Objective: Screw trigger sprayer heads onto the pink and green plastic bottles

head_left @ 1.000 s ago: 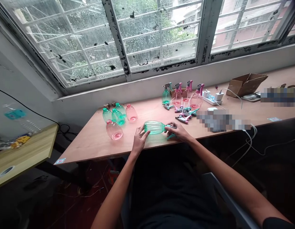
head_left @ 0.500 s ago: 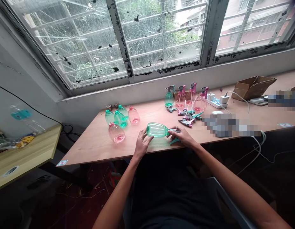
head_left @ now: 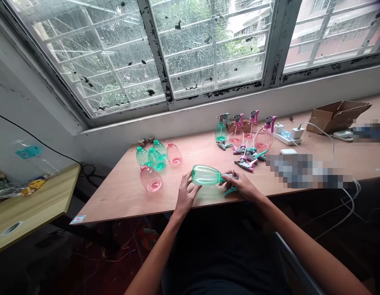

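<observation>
A clear green spray bottle lies sideways in the air above the table's front part, its base to the left and its neck to the right. My left hand is closed round the base end. At the neck, my right hand grips a spray head, whose teal trigger sticks out below the fingers. Those fingers hide most of the head and the joint with the neck. Left of my hands stands an open pink bottle; behind it are another pink bottle and several green bottles.
Several loose spray heads lie on the table to the right. Behind them stand a green spray bottle and several pink ones with heads fitted. A power strip and a cardboard box are farther right.
The view has shifted slightly, so the table and my hands sit a little lower. Both hands keep the same hold on the green bottle and its spray head.
</observation>
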